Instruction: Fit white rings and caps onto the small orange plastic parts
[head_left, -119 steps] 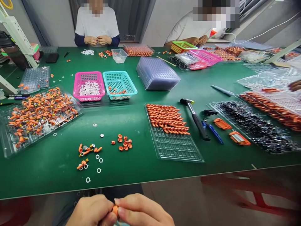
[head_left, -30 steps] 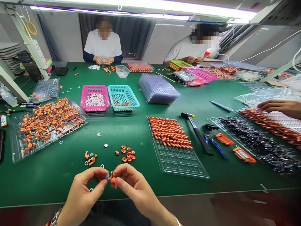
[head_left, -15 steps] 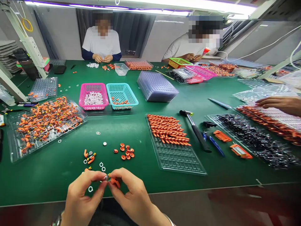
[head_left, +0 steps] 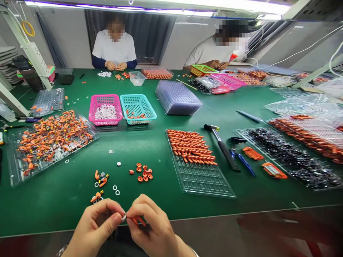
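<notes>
Near the table's front edge, my left hand (head_left: 99, 221) pinches a small white ring (head_left: 123, 217) between thumb and forefinger. Fingertip to fingertip with it, my right hand (head_left: 154, 223) is closed on a small orange curved part (head_left: 139, 220), mostly covered by the fingers. Just beyond the left hand lie an orange hooked piece with a yellow end (head_left: 97, 196) and more like it (head_left: 103, 181). Loose white rings (head_left: 117, 192) are close by. Several orange cups (head_left: 145, 174) form a cluster farther out, and a small white disc (head_left: 119, 164) rests left of them.
Left is a tray heaped with orange parts (head_left: 57, 132). Pink (head_left: 92, 117) and turquoise (head_left: 153, 115) baskets stand ahead, beside stacked clear trays (head_left: 178, 101). Rightward are a half-filled tray (head_left: 203, 182), a hammer (head_left: 226, 151) and black parts (head_left: 289, 153). Two people (head_left: 114, 46) (head_left: 205, 51) work opposite.
Both my hands have moved slightly lower, and the orange part has turned in my right fingers. Another person's hand has left the tray at right, where orange pieces now show on top.
</notes>
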`<action>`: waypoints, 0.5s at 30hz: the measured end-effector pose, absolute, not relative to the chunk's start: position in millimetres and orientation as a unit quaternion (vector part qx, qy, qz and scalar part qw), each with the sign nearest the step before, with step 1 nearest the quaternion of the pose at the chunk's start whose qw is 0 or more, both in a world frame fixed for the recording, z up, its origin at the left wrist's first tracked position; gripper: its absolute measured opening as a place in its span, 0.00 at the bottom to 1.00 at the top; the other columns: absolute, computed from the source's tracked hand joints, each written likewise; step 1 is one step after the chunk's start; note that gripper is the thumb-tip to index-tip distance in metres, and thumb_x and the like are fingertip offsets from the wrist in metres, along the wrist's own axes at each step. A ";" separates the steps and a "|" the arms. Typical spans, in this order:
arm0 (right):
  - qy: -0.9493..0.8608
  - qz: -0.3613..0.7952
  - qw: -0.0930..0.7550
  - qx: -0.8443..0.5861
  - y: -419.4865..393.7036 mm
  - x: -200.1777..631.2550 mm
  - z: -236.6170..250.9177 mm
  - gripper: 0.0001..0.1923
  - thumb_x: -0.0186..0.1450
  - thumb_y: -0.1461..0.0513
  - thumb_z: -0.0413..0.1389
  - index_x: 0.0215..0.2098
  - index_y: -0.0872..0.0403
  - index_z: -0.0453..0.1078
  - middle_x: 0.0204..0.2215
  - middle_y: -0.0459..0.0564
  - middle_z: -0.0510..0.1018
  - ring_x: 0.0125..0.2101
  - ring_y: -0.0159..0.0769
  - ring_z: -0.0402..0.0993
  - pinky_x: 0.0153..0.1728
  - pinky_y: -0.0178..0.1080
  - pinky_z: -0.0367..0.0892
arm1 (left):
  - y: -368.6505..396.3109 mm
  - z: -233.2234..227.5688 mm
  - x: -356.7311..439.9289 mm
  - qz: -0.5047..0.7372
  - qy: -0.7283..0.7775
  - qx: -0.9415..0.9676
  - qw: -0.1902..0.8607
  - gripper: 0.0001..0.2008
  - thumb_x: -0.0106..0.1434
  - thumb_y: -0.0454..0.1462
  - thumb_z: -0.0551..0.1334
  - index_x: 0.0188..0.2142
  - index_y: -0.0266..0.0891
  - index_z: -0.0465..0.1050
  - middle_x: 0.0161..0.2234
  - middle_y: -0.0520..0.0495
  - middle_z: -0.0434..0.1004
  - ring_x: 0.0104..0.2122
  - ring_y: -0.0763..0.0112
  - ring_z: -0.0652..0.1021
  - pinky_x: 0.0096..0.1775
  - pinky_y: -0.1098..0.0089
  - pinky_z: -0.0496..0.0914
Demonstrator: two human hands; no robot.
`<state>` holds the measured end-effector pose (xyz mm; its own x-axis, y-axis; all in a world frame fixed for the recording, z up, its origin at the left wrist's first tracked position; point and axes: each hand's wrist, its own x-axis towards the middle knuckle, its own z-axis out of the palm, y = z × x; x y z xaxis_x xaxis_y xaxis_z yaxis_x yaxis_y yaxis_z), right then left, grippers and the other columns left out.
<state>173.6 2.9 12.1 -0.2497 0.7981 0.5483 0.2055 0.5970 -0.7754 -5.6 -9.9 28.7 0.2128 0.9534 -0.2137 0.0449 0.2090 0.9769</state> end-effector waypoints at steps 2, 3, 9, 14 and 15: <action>-0.753 0.285 0.501 -0.317 1.7 177.2 11.2 0.11 0.63 0.72 0.54 0.39 0.50 0.67 0.26 0.46 0.69 0.25 0.33 0.68 0.24 0.32 0.66 | -5.0 28.2 -7.2 0.353 0.469 0.433 0.684 0.12 0.58 0.46 0.69 0.30 0.39 0.79 0.26 0.52 0.76 0.28 0.72 0.73 0.31 0.76 0.67; -0.763 0.282 0.495 -0.305 1.5 178.9 11.1 0.11 0.64 0.71 0.53 0.40 0.50 0.67 0.27 0.46 0.70 0.26 0.33 0.68 0.24 0.33 0.67 | -2.9 27.4 -7.6 0.342 0.453 0.410 0.714 0.13 0.56 0.46 0.71 0.30 0.38 0.79 0.26 0.52 0.75 0.28 0.73 0.72 0.31 0.76 0.65; -0.820 0.256 0.459 -0.229 3.2 187.4 13.1 0.06 0.71 0.66 0.49 0.44 0.52 0.66 0.29 0.50 0.74 0.28 0.36 0.68 0.30 0.37 0.70 | 1.8 28.2 -8.3 0.296 0.383 0.362 0.796 0.14 0.49 0.43 0.76 0.27 0.37 0.76 0.24 0.54 0.71 0.26 0.75 0.69 0.31 0.75 0.62; -0.836 0.258 0.436 -0.211 4.7 190.0 14.3 0.06 0.73 0.62 0.48 0.45 0.50 0.65 0.29 0.50 0.76 0.29 0.36 0.69 0.32 0.37 0.72 | 0.1 36.4 -12.7 0.282 0.420 0.499 0.703 0.14 0.51 0.45 0.74 0.23 0.38 0.77 0.26 0.52 0.70 0.29 0.71 0.70 0.33 0.72 0.64; -0.837 0.258 0.436 -0.207 5.0 189.9 14.3 0.06 0.73 0.62 0.47 0.45 0.51 0.65 0.30 0.50 0.76 0.29 0.36 0.69 0.32 0.37 0.72 | -0.1 38.1 -13.3 0.278 0.425 0.526 0.682 0.14 0.52 0.46 0.74 0.22 0.38 0.77 0.26 0.52 0.71 0.29 0.70 0.70 0.33 0.72 0.65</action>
